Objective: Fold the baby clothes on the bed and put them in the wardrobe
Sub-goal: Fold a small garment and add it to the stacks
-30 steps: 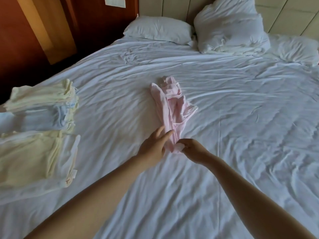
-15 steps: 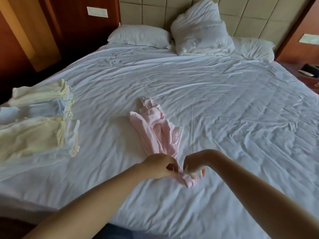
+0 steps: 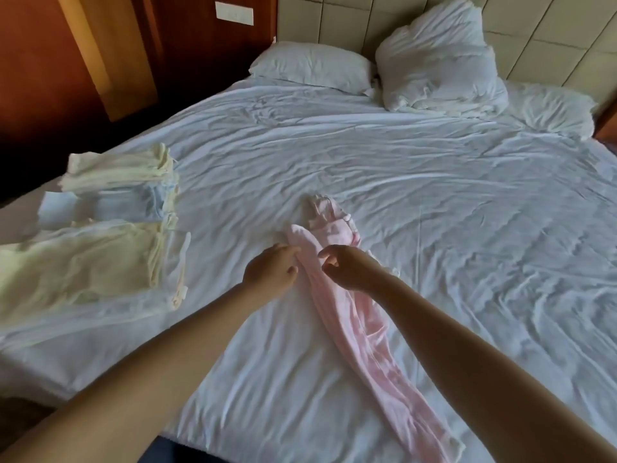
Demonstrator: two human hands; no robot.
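Both arms reach forward; left hand (image 3: 271,275) and right hand (image 3: 347,269) flank the garment (image 3: 364,332), curled fingers pinching its edges.

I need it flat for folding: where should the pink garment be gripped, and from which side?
Grip the pink garment by both side edges near its bunched far end, reaching from the near bed edge: it lies as a twisted strip, so pulling sideways should open it.
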